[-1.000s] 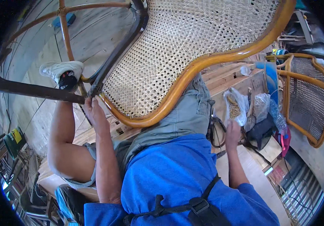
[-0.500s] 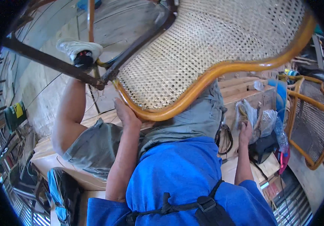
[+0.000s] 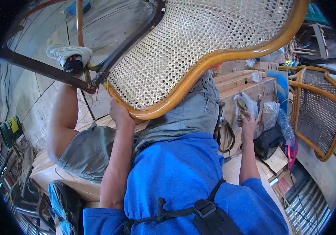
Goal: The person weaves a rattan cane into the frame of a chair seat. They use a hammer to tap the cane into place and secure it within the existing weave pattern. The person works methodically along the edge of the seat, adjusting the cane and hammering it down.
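Observation:
A large cane chair point(image 3: 176, 51) with woven pale mesh and a glossy honey-brown curved frame point(image 3: 203, 64) lies across my lap, tilted up and away from me. My left hand point(image 3: 120, 112) grips the frame's lower left corner, its fingers partly hidden beneath the rail. A dark brown leg piece point(image 3: 43, 68) joins the frame near that corner. On the right, my right hand point(image 3: 248, 123) is over the bench with its fingers pinched together. They are at a clear plastic bag point(image 3: 241, 101) with something brownish in it. What the fingertips hold is too small to tell.
A second cane-panelled frame point(image 3: 318, 109) stands at the far right. Beside the bag are another crumpled plastic bag point(image 3: 270, 114), a clear bottle point(image 3: 286, 127) and a black bag point(image 3: 267, 145). Wooden blocks point(image 3: 234, 84) lie behind them. A green can point(image 3: 10, 131) is at the left.
The whole view has shifted, so the chair and both hands appear further left and higher. My right fingers have drawn together at the bag. My left hand keeps its hold on the frame.

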`<state>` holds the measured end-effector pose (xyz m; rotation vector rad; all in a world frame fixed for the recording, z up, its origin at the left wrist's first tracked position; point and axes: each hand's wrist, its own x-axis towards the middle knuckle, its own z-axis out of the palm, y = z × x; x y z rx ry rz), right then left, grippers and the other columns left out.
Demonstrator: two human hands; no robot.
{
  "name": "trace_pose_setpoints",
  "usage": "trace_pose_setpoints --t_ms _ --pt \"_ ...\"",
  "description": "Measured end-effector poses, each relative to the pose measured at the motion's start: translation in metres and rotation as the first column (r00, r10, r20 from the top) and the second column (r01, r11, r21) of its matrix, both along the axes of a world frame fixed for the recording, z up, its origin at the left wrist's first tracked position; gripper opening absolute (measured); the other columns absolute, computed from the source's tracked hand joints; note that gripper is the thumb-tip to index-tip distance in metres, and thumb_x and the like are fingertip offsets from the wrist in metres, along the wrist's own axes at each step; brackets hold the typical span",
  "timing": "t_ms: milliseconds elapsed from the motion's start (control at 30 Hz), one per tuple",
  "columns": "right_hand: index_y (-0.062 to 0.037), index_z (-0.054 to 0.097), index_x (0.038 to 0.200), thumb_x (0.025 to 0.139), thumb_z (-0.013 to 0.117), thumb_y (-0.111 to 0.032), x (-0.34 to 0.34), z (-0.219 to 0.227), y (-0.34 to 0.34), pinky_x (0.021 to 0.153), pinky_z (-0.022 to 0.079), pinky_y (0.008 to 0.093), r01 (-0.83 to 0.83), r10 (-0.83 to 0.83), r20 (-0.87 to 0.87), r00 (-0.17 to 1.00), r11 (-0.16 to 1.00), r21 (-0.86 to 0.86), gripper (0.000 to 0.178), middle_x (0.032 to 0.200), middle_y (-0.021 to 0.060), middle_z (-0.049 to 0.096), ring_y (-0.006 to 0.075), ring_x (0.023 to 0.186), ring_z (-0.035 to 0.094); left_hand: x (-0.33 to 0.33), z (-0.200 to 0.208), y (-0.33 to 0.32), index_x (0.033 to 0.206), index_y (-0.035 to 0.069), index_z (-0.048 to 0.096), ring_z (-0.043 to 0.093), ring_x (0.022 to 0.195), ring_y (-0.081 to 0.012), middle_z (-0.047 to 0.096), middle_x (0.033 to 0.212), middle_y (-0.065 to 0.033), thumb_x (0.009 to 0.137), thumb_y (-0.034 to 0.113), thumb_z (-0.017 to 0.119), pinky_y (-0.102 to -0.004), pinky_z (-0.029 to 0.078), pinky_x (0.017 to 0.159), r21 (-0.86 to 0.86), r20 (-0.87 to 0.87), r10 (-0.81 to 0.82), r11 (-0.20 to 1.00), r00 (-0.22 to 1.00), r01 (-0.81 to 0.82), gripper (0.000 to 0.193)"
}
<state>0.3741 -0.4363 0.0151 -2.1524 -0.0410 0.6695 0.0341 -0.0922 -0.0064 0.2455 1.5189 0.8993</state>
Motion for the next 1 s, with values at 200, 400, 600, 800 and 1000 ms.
trace_pose_setpoints --t_ms 200,400,600,800,1000 --pt "-0.0017 0.06 0.102 0.087 0.058 -0.011 0.016 -0.004 -0.018 0.056 0.046 0.0284 -0.338 0.527 0.466 0.711 0.836 -0.432 0.018 0.084 0.0067 0.062 0.0148 0.066 0.06 -0.01 -0.022 0.001 0.104 -0.002 0.058 0.062 0.086 -0.031 0.063 0.096 -0.0147 0.092 0.021 0.039 -0.0389 0.05 0.074 0.013 -0.314 -0.21 0.974 0.926 0.226 0.032" --pt "-0.0017 0.059 0.102 0.088 0.053 -0.005 0.007 0.034 -0.013 0.056 0.047 0.0275 -0.433 0.547 0.261 0.796 0.814 -0.386 0.015 0.087 0.0063 0.059 0.0131 0.068 0.059 -0.049 -0.091 0.002 0.097 -0.002 0.06 0.059 0.08 -0.0288 0.062 0.088 -0.0175 0.092 0.023 0.039 -0.04 0.045 0.07 0.02 -0.741 -0.378 0.814 0.555 0.581 0.033" --pt "0.0002 0.059 0.099 0.088 0.053 -0.005 -0.049 0.088 0.123 0.064 0.046 0.0253 -0.577 0.598 0.252 0.761 0.801 -0.159 0.013 0.086 0.0034 0.058 0.0108 0.072 0.055 -0.029 -0.045 0.003 0.096 -0.004 0.056 0.059 0.088 -0.0374 0.06 0.093 -0.0231 0.092 0.017 0.041 -0.0421 0.047 0.079 0.164 -0.419 -0.22 0.936 0.881 0.312 0.026" --pt "-0.001 0.059 0.094 0.087 0.055 -0.007 -0.094 0.087 0.315 0.065 0.044 0.0226 -0.861 0.857 0.126 0.5 0.476 0.179 0.01 0.082 0.0032 0.059 0.0086 0.071 0.053 -0.039 -0.008 0.009 0.109 0.0 0.05 0.058 0.095 -0.0384 0.056 0.104 -0.0248 0.09 0.024 0.048 -0.0464 0.045 0.082 0.05 -0.735 -0.281 0.885 0.617 0.462 0.03" --pt "-0.0028 0.059 0.096 0.086 0.058 -0.01 -0.147 0.036 0.455 0.061 0.045 0.0223 -0.944 0.984 -0.055 0.17 0.179 0.277 0.012 0.078 0.0011 0.06 0.0073 0.072 0.058 -0.038 0.04 0.032 0.119 0.003 0.052 0.059 0.091 -0.039 0.061 0.096 -0.0236 0.09 0.021 0.049 -0.0428 0.046 0.08 -0.067 -0.735 -0.464 0.775 0.494 0.628 0.034"
